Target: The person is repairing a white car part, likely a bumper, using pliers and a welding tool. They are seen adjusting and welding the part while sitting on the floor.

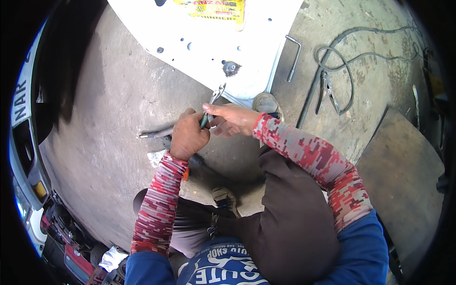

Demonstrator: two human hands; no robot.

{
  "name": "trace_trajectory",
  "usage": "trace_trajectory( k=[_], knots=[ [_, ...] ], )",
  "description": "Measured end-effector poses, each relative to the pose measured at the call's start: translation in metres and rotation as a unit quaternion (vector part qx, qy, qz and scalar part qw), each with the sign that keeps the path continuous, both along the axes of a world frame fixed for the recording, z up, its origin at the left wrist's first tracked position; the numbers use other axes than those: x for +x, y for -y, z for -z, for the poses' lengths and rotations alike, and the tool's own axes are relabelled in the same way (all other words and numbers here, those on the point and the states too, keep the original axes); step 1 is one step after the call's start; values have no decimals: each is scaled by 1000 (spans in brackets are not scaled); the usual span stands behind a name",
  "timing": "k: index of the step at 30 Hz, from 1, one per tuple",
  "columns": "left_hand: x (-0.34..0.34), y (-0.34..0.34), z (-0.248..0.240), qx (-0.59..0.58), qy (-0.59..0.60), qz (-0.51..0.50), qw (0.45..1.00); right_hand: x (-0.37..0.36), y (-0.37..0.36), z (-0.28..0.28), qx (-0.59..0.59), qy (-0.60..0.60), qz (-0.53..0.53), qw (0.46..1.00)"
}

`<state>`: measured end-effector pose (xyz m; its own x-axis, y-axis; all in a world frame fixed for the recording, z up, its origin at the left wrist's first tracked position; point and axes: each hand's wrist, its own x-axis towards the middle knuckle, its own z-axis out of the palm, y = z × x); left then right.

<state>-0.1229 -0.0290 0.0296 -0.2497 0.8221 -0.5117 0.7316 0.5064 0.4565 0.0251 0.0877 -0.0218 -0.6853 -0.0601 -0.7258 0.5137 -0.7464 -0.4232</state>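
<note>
A pair of pliers [216, 94] with metal jaws and a green-covered handle is between my hands, its jaws pointing up and right toward the white panel [209, 52]. My left hand [189, 135] is closed around the green handle. The thumb of my right hand [233, 118] lies across the pliers below the jaws; its curled fingers are behind the handles, partly blurred. Just beyond the jaws, a dark, scorched spot with a small metal fitting [232, 69] shows on the panel. A grey tube-shaped tool [156, 133] with a bare tip lies left of my left hand, partly hidden by it.
On the panel stands a yellow container [223, 12]. A bent metal rod [295, 59] lies beside its right edge, and a round can [267, 103] by its near corner. Farther right are a clamp [327, 92] with cables and a flat sheet [403, 156]. A vehicle [26, 118] borders the left.
</note>
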Motion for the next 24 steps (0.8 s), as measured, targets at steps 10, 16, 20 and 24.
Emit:
trace_trajectory(
  k=[10,16,20,24],
  knots=[
    [5,-13,10,-40,-318,107,941,-42,9,46,-96,-54,208,972],
    [4,-22,23,-77,-343,91,932,-48,2,60,-135,-101,219,961],
    [-5,-29,27,-106,-346,116,925,-47,2,68,-124,-117,210,963],
    [-16,-33,33,-58,-346,129,928,-48,1,69,-117,-100,218,964]
  ],
)
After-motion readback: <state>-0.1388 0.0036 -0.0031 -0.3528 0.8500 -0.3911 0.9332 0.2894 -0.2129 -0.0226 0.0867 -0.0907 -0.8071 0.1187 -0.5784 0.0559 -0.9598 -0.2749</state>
